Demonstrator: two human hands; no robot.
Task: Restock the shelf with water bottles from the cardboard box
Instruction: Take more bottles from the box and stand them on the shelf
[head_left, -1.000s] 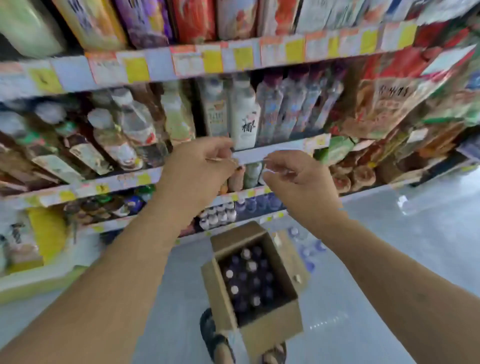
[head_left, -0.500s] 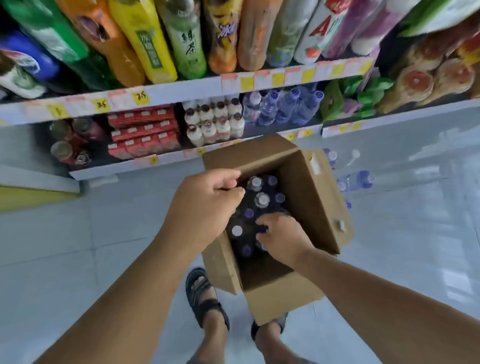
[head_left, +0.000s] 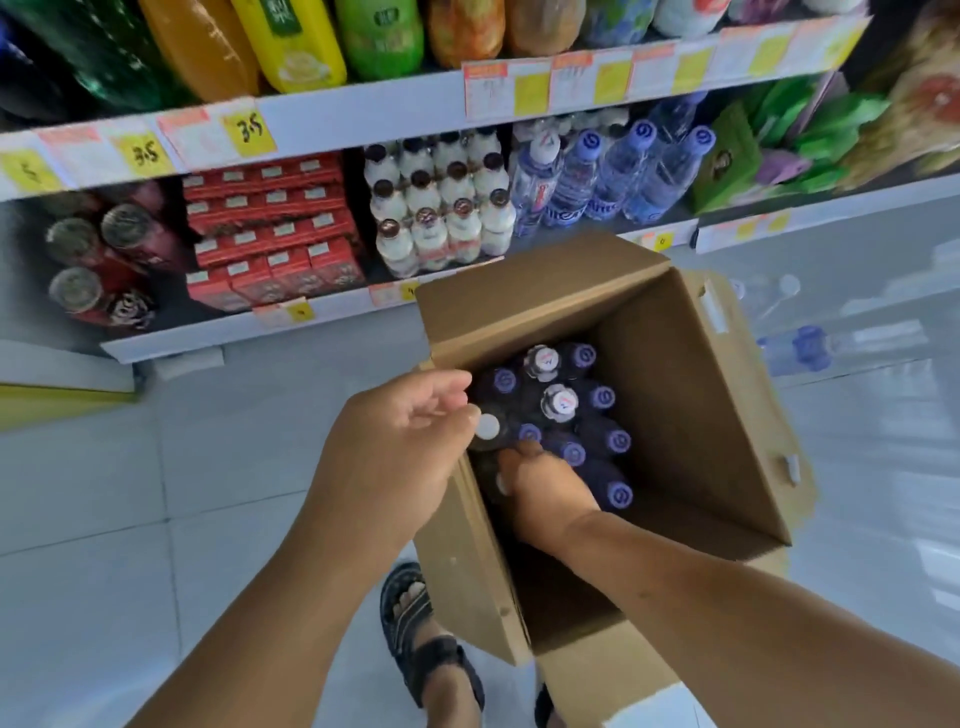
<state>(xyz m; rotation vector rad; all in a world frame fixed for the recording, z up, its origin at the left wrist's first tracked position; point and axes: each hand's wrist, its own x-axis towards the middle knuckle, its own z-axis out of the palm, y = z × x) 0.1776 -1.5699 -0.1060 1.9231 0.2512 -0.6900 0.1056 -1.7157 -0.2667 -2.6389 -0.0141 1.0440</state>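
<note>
Sunk deeper since the earlier frame, the right hand (head_left: 545, 493) is buried among the water bottles (head_left: 602, 415) in the cardboard box (head_left: 701, 415); its grasp cannot be told. At the box's left rim the left hand (head_left: 395, 447) is held loosely curled, grasping nothing. Seven purple and three white caps are counted inside. Four more bottles (head_left: 613, 176) are stood on the shelf (head_left: 680, 228).
</note>
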